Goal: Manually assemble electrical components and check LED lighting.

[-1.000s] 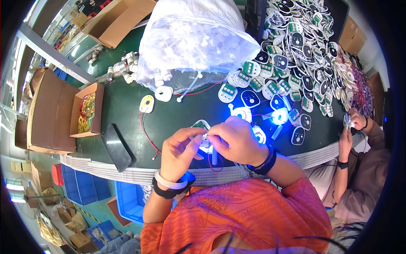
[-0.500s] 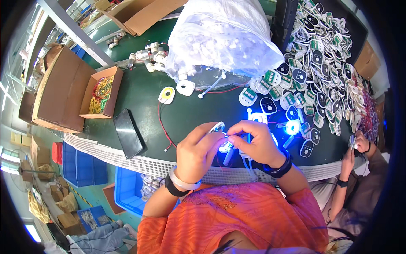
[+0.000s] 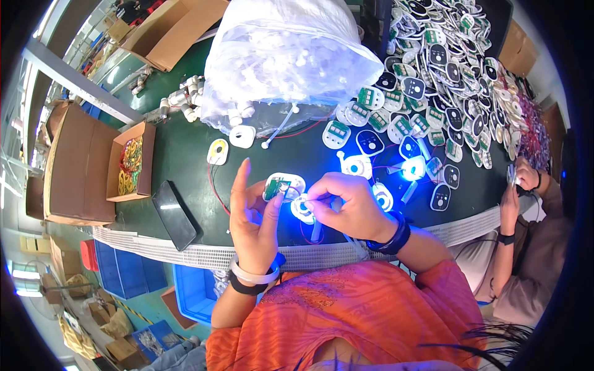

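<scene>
In front of me my left hand (image 3: 252, 216) holds a white oval panel (image 3: 296, 181), its thumb against the lower edge and its forefinger raised. The panel's green circuit board (image 3: 272, 187) faces up. Close beside it, my right hand (image 3: 346, 207) is closed in a pinch on what looks like a thin wire running toward the board; the fingertips hide its end. Just under those fingertips is a white ring-shaped part (image 3: 302, 211), lit blue. Further right, a round lamp piece (image 3: 413, 168) glows bright blue among white rings and dark-faced panels (image 3: 370, 143).
A large plastic bag of white parts (image 3: 291, 62) stands at the back. Panels (image 3: 433, 80) are heaped at the right. A black phone-like slab (image 3: 174, 213) and a cardboard box of coloured wired rings (image 3: 130, 162) lie left. A co-worker's hands (image 3: 520, 179) are at the far right.
My left hand has turned and its forefinger has lifted, so the panel now shows its circuit board. My right hand remains pinched close to it. The view has shifted slightly.
</scene>
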`<act>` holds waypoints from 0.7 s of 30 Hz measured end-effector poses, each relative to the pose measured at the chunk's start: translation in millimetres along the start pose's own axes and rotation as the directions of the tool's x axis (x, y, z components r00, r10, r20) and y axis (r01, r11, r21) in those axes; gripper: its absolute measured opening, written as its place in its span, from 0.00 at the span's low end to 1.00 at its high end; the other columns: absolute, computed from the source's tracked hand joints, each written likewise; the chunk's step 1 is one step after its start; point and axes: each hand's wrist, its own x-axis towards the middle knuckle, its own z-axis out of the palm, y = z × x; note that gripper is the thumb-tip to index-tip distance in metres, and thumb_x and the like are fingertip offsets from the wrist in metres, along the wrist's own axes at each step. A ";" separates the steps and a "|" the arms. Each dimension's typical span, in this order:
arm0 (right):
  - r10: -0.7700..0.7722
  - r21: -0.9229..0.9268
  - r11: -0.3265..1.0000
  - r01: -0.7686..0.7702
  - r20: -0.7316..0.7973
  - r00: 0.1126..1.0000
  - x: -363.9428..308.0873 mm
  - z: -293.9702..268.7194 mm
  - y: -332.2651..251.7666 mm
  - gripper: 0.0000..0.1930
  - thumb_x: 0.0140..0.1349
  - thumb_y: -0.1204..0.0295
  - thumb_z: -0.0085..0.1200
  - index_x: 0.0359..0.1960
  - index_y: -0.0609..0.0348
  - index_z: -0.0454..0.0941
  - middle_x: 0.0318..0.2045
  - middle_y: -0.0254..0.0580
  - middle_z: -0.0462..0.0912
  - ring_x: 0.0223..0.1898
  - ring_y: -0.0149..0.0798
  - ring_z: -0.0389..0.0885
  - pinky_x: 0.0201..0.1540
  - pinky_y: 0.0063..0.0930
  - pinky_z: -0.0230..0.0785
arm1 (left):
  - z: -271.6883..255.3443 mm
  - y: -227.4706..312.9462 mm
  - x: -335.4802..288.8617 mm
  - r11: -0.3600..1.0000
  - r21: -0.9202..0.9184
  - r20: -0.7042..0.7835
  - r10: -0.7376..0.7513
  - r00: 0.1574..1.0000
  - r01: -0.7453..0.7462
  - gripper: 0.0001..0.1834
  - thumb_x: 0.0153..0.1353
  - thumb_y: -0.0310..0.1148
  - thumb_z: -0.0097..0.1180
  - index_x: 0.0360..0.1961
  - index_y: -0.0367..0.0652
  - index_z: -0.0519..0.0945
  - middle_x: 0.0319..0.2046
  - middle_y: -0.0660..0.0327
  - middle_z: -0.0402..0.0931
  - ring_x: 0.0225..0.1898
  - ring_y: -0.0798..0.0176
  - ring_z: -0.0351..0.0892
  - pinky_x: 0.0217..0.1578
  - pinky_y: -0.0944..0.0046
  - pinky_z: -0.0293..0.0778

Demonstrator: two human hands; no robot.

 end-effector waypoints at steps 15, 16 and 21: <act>-0.063 -0.055 0.997 0.061 -0.028 0.998 0.4 1.3 3.1 0.05 0.55 0.76 0.61 0.33 0.60 0.80 0.27 0.42 0.82 0.28 0.41 0.82 0.30 0.30 0.72 | -6.4 1.1 -11.2 0.875 -0.332 0.184 -0.305 0.934 0.351 0.15 0.67 0.26 0.55 0.53 0.35 0.75 0.45 0.54 0.81 0.44 0.63 0.82 0.40 0.64 0.84; -0.080 -0.073 0.994 0.078 -0.018 0.997 0.8 1.2 2.9 0.05 0.55 0.76 0.61 0.33 0.60 0.80 0.27 0.42 0.82 0.28 0.41 0.82 0.30 0.30 0.72 | -6.5 0.3 -11.5 0.876 -0.335 0.179 -0.304 0.936 0.348 0.15 0.67 0.26 0.55 0.53 0.35 0.75 0.45 0.54 0.81 0.44 0.63 0.82 0.40 0.64 0.84; -0.084 -0.080 0.993 0.083 -0.010 0.996 0.3 3.3 2.9 0.05 0.55 0.76 0.61 0.33 0.59 0.80 0.27 0.42 0.81 0.27 0.42 0.81 0.30 0.31 0.71 | -6.0 -1.8 -14.5 0.890 -0.330 0.159 -0.277 0.948 0.316 0.15 0.67 0.27 0.55 0.54 0.36 0.75 0.44 0.54 0.81 0.43 0.62 0.83 0.37 0.64 0.85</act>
